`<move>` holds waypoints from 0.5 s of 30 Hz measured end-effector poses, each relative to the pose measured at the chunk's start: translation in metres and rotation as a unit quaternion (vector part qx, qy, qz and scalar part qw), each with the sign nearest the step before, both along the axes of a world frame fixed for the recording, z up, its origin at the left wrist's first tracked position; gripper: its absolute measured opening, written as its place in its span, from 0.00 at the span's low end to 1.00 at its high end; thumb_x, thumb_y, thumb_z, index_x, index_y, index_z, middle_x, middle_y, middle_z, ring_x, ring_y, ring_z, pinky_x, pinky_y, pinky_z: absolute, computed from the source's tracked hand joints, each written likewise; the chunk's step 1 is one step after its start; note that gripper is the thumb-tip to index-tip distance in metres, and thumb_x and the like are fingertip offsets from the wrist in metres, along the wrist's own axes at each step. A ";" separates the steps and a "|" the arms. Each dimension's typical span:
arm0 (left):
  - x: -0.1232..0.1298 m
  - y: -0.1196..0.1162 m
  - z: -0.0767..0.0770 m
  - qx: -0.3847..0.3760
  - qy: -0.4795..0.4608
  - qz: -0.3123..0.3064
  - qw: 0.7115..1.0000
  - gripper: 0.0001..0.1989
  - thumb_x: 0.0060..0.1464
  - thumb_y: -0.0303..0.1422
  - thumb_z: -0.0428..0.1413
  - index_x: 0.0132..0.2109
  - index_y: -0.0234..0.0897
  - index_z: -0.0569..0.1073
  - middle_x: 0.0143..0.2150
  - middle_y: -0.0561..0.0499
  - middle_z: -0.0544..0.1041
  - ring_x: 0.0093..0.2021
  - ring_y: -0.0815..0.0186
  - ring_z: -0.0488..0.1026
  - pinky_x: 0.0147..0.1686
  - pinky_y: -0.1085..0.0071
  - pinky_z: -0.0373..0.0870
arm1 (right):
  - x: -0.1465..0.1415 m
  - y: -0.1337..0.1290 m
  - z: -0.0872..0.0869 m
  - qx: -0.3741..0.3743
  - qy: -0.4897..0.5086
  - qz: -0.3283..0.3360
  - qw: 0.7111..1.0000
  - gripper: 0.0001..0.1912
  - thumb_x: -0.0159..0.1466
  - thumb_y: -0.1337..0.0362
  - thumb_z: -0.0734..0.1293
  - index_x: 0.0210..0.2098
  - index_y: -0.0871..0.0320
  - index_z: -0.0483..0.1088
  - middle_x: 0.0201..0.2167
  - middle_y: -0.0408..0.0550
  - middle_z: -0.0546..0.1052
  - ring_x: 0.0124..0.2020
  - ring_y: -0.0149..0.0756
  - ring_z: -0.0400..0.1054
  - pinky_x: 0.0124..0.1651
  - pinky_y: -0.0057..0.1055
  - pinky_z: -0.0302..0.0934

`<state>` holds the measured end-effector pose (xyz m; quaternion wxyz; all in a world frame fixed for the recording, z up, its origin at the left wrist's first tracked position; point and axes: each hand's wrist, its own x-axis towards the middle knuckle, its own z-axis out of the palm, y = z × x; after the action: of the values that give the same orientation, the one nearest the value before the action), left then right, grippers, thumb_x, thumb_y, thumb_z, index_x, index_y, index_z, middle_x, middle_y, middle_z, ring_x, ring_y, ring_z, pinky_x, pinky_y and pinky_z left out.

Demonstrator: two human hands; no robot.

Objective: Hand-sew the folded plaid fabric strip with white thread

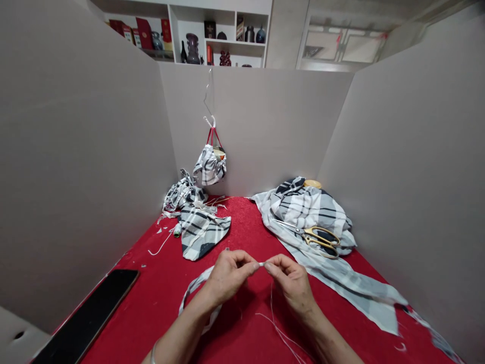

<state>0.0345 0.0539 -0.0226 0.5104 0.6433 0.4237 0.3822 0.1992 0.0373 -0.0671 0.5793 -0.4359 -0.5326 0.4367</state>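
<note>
Left hand (233, 273) and right hand (291, 279) nearly meeting at near centre, forearms angled inward, thumbs and forefingers pinching a narrow white strip (261, 264) (both above red cloth (244, 222))

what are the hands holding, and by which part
Left hand and right hand pinch a short stretch of pale strip between fingertips; whether that's its end, I can't tell.
</note>
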 end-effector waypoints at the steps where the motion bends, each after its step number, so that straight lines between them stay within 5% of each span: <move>1: 0.000 0.000 0.000 0.006 -0.005 0.001 1.000 0.11 0.47 0.37 0.56 0.26 0.31 0.72 0.18 0.56 0.65 0.18 0.73 0.58 0.20 0.76 0.54 | -0.001 -0.001 0.000 -0.009 0.016 0.009 1.000 0.13 0.55 0.55 0.70 0.28 0.60 0.73 0.18 0.39 0.65 0.20 0.26 0.51 0.23 0.24 0.47; 4: 0.000 -0.002 0.001 0.025 -0.004 -0.008 1.000 0.11 0.49 0.36 0.55 0.26 0.31 0.72 0.20 0.56 0.65 0.20 0.73 0.57 0.22 0.76 0.54 | -0.002 -0.003 0.001 -0.048 0.060 0.046 0.996 0.15 0.57 0.53 0.68 0.36 0.59 0.73 0.15 0.35 0.58 0.15 0.23 0.44 0.18 0.23 0.41; 7: 0.001 -0.003 -0.001 0.049 0.004 -0.015 0.999 0.10 0.50 0.34 0.54 0.27 0.31 0.72 0.22 0.55 0.66 0.23 0.72 0.59 0.25 0.75 0.56 | -0.003 -0.004 0.003 -0.046 0.044 0.041 0.997 0.14 0.56 0.54 0.69 0.30 0.60 0.72 0.13 0.34 0.56 0.15 0.23 0.42 0.17 0.23 0.40; 15: 0.005 -0.002 -0.005 0.019 0.002 0.017 1.000 0.10 0.45 0.35 0.58 0.28 0.29 0.75 0.22 0.52 0.69 0.22 0.72 0.59 0.24 0.74 0.55 | -0.006 -0.005 0.005 0.031 -0.025 -0.002 0.999 0.12 0.57 0.57 0.68 0.25 0.61 0.71 0.20 0.42 0.68 0.24 0.29 0.59 0.29 0.27 0.55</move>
<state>0.0399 0.0518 -0.0276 0.4905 0.6462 0.4287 0.3974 0.1929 0.0327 -0.0623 0.5799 -0.4296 -0.5590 0.4082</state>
